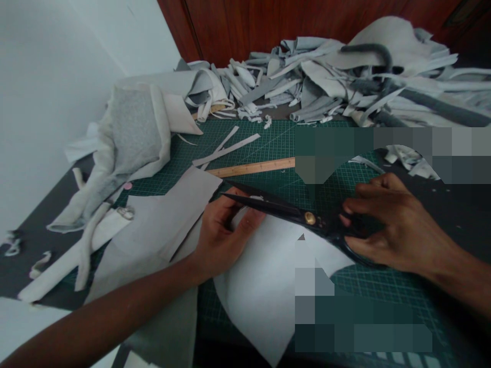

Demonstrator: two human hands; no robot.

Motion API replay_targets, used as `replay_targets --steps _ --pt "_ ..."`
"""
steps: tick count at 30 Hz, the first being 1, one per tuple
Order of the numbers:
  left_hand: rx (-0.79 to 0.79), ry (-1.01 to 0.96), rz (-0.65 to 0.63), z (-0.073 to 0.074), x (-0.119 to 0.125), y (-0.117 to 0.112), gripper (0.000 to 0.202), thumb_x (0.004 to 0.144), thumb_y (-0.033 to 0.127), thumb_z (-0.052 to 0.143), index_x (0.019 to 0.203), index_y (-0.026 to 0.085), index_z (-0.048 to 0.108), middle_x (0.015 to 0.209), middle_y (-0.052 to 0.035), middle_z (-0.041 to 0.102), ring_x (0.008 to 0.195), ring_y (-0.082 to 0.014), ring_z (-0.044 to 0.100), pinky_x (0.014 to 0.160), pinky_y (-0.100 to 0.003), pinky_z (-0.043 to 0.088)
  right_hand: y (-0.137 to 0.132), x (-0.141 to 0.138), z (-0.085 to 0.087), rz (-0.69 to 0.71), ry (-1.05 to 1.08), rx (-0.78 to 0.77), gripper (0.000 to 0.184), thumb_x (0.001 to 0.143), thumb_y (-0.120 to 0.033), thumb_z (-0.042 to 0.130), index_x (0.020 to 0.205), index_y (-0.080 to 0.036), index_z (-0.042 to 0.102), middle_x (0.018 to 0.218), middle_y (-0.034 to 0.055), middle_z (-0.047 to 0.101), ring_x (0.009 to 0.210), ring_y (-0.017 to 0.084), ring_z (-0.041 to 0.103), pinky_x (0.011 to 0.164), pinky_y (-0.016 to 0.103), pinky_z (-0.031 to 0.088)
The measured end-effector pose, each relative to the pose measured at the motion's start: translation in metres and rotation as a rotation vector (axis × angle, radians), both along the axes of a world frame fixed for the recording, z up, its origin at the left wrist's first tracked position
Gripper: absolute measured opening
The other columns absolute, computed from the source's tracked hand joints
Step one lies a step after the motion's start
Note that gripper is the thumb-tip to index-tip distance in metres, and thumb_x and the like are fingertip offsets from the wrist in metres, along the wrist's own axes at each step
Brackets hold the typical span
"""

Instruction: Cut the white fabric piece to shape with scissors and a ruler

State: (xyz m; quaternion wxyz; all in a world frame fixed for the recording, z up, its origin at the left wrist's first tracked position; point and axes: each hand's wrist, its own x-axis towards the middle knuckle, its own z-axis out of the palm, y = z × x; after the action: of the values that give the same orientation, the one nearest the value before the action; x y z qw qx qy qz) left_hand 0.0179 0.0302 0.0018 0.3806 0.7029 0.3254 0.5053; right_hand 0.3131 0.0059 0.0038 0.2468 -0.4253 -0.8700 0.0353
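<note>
Shears of black steel (264,204) sit in your right hand (399,225), fingers curled around the black bows, blades parted only narrowly, brass pivot screw (310,219) facing up. Tips point away from that hand, toward your left hand (228,235), which pinches a pale off-white fabric sheet (257,281) between thumb and fingers, just below the tips. Sheet lies on the near side of the green gridded cutting mat (268,143), running under the blades.

Good: pinching hand holds the cloth close to the blades, which limits drag. Risk: your left fingertips sit very near the points. Keep them beside the blade line, not under it. Keep the cloth smooth and the shears low over the mat.

Layout, relative to the mat: wooden ruler (253,167) and grey fabric strips (226,151) on its far part, beige fabric piece (153,225) on its left, heap of grey and cream fabric offcuts (326,82) beyond it. Mosaic blocks hide parts of its right side.
</note>
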Motion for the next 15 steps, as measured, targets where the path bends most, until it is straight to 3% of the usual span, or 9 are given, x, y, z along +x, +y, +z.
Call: replay_targets --steps 6,11,15 --pt "-0.054 0.014 0.007 0.004 0.001 -0.002 0.026 0.098 0.04 0.067 0.081 0.021 0.062 0.077 -0.0007 0.065 0.069 -0.0144 0.06 0.063 -0.025 0.052 -0.001 -0.004 0.007 0.004 0.019 0.003 0.031 0.091 -0.038 0.06 0.063 -0.025 0.056 0.057 -0.0037 0.053 0.052 0.016 0.049 0.069 0.039 0.03" --pt "-0.159 -0.014 -0.018 0.008 0.002 -0.004 0.031 0.097 0.045 0.068 0.08 0.021 0.06 0.077 -0.0012 0.065 0.066 -0.0136 0.059 0.057 -0.024 0.049 -0.001 -0.005 0.0 -0.086 0.065 -0.08 0.03 0.09 -0.039 0.059 0.065 -0.024 0.055 0.059 -0.0021 0.057 0.056 0.018 0.05 0.072 0.039 0.032" --pt "-0.175 -0.026 -0.023 0.008 0.002 -0.004 0.03 0.098 0.044 0.067 0.081 0.021 0.06 0.078 -0.001 0.067 0.066 -0.0128 0.059 0.057 -0.023 0.048 0.002 0.001 -0.005 -0.069 0.061 -0.144 0.026 0.089 -0.041 0.065 0.071 -0.024 0.057 0.065 -0.0009 0.059 0.063 0.021 0.054 0.074 0.039 0.033"
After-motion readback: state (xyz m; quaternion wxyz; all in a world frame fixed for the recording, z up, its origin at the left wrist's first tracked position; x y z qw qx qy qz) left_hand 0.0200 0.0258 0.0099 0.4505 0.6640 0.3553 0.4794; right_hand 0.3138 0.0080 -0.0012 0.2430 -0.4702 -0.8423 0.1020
